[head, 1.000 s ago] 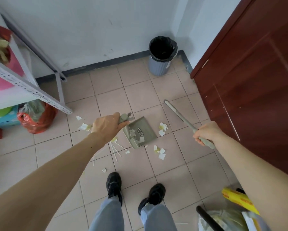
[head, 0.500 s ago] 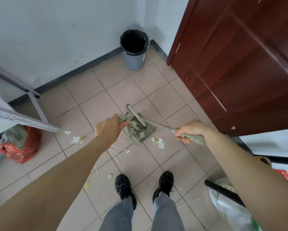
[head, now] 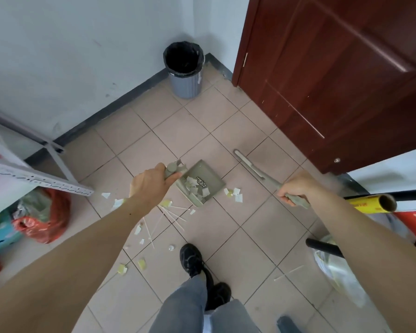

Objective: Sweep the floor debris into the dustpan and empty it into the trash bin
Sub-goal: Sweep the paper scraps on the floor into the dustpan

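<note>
My left hand (head: 151, 182) grips the handle of a grey-green dustpan (head: 205, 175) that rests on the tiled floor with several paper scraps inside. My right hand (head: 296, 188) holds the grey handle of a broom (head: 252, 168), whose narrow head lies to the right of the pan, apart from it. A few paper scraps (head: 234, 194) lie just off the pan's right corner. More scraps and thin white sticks (head: 172, 216) are scattered on the floor under my left forearm. A grey trash bin (head: 185, 85) with a black liner stands in the far corner.
A dark red door (head: 334, 80) stands open on the right. A metal shelf (head: 41, 182) juts in from the left, with a red plastic bag (head: 45, 219) beneath it. A yellow roll (head: 370, 204) and a clear bag (head: 339, 277) sit at lower right. My shoes (head: 192, 260) are below the pan.
The broom head has swung from over the dustpan out to the right, away from it. More scraps now lie in the pan. The view has shifted slightly.
</note>
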`<move>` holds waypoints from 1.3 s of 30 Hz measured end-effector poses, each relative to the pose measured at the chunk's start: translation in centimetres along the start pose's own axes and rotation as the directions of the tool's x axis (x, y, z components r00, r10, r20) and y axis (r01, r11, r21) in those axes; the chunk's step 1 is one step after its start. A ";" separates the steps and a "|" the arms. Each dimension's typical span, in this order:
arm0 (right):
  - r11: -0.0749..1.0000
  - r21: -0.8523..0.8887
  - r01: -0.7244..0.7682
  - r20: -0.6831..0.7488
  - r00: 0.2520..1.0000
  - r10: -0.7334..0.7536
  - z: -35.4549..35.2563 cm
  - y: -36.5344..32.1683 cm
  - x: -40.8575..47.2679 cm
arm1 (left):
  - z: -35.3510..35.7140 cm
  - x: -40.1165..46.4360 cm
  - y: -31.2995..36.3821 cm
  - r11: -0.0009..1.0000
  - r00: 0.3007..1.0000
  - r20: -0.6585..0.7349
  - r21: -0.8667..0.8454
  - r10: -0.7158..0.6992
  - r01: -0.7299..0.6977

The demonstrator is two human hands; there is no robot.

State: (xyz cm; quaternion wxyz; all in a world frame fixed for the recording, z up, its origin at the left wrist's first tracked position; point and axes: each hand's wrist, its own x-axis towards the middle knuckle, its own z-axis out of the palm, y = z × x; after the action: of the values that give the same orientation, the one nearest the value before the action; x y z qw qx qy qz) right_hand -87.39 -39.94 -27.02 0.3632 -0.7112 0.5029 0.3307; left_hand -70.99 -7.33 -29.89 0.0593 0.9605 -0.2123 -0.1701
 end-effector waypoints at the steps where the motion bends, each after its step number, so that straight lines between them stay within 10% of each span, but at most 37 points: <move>1: 1.000 0.007 -0.017 -0.009 1.000 0.017 0.2 0.7 -0.2 | -0.1 -0.7 -0.1 1.000 1.000 0.003 0.007 0.008 -0.008; 22: 0.994 0.100 -0.032 0.230 0.973 0.008 6.0 7.3 -7.6 | 5.8 -11.5 2.0 0.990 0.994 0.089 0.120 0.062 -0.072; 39: 0.994 0.108 0.011 -0.033 0.999 -0.008 14.9 5.9 -9.1 | 3.3 -14.3 -8.3 1.000 1.000 0.018 0.014 0.010 -0.010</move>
State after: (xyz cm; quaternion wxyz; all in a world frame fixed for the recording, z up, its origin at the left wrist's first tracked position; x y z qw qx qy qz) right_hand -97.11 -24.36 -28.22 0.3945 -0.6981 0.5225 0.2898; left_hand -81.12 6.12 -30.21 0.0516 0.9582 -0.2188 -0.1769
